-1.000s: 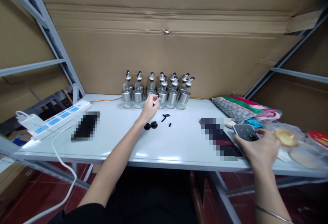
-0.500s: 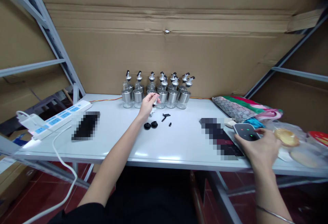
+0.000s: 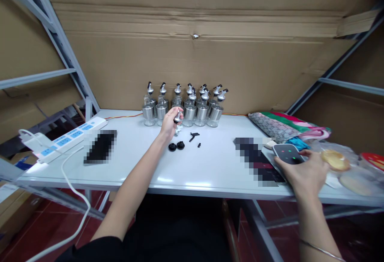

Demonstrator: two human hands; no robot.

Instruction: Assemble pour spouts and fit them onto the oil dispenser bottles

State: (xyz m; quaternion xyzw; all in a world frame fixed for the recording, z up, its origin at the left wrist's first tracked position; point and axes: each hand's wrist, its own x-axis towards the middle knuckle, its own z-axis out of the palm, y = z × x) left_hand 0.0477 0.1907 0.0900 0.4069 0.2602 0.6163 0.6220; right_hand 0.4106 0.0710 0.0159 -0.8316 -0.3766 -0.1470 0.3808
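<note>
A: What takes up most of the view?

B: A cardboard wall (image 3: 192,54) behind a white table (image 3: 210,166). A power strip (image 3: 72,137) lies at the table's left edge, and a patterned pouch (image 3: 276,126) lies toward the right edge.

A: And the bottles?

B: A cluster of glass bottles (image 3: 192,112) with steel bands and pourer tops stands at the middle of the back edge, touching one another.

A: The hands?

B: The left hand (image 3: 170,123) is just in front of the bottles, fingers curled round a small pourer (image 3: 178,116), gripped near its top and held just above the table. The right hand (image 3: 304,174) is near the front right corner, fingers loosely bent over a dark device (image 3: 287,154) with small lights; the thumb lies along its right side.

A: Anything smaller?

B: Two black caps (image 3: 176,146) lie side by side just in front of the left hand, and a few black bits (image 3: 194,136) just to their right.
</note>
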